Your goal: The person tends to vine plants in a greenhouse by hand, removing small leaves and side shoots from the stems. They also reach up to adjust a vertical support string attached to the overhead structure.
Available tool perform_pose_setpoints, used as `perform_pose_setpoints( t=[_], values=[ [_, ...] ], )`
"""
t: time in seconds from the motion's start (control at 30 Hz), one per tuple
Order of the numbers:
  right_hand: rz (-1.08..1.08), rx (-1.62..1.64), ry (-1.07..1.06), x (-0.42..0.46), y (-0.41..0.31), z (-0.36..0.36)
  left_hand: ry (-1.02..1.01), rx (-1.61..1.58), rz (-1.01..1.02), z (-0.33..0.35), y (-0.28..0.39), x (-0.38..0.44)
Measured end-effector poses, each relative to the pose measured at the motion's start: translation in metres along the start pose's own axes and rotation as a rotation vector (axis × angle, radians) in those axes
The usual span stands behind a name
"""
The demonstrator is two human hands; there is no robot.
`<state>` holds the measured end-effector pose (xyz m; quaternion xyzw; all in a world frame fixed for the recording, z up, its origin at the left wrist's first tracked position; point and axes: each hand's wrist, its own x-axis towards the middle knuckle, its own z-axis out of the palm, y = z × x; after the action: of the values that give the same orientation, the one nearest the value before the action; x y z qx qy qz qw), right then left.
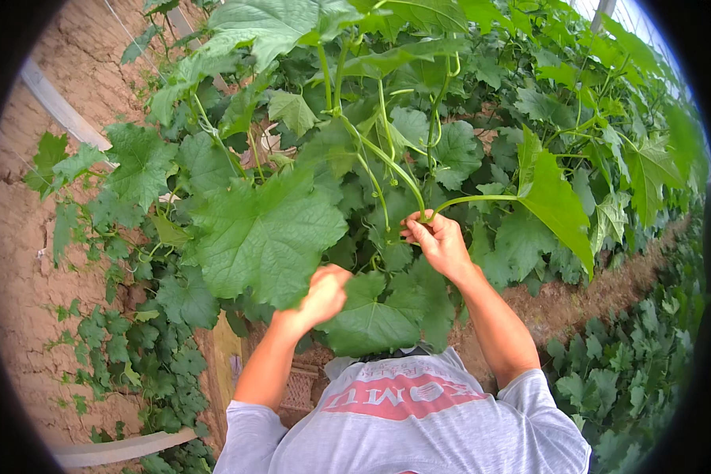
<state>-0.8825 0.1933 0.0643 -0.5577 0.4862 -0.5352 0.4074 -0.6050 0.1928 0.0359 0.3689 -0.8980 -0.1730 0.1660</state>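
My right hand (438,240) pinches a green vine stem (400,169) near a leaf joint, just right of the middle of the view. From that joint a stalk runs right to a bright, lobed leaf (554,198). My left hand (326,293) is lower and to the left, blurred, with its fingers curled; whether it holds anything cannot be told. Beside it, a broad green leaf (266,237) spreads up and to the left. Another large leaf (373,320) lies below, between my forearms. Thin curling tendrils hang by the stem above my right hand.
Dense climbing vines (486,71) fill the back and right. Cracked earth (29,284) lies at the left, with curved pale bars (65,106) across it. A wooden plank (225,349) and a reddish woven crate (298,388) are low beside my left arm. Low plants (622,367) grow at the lower right.
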Motion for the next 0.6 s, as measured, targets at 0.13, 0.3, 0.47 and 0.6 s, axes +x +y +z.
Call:
perform_pose_setpoints(
  t=[0.13, 0.3, 0.47, 0.6],
  values=[
    [-0.047, -0.098, 0.051, -0.005, 0.004, 0.001, 0.26, -0.423, 0.384, -0.119, 0.117, 0.055],
    [-0.225, -0.395, 0.066, -0.006, 0.022, 0.009, 0.807, 0.002, 0.141, -0.165, 0.122, 0.116],
    [-0.267, -0.281, 0.292, -0.006, 0.031, 0.037, 0.796, 0.102, -0.082, -0.187, 0.109, 0.152],
    [-0.395, -0.356, 0.384, 0.004, 0.049, 0.054, 0.672, -0.033, -0.214, -0.209, 0.099, 0.163]
  ],
)
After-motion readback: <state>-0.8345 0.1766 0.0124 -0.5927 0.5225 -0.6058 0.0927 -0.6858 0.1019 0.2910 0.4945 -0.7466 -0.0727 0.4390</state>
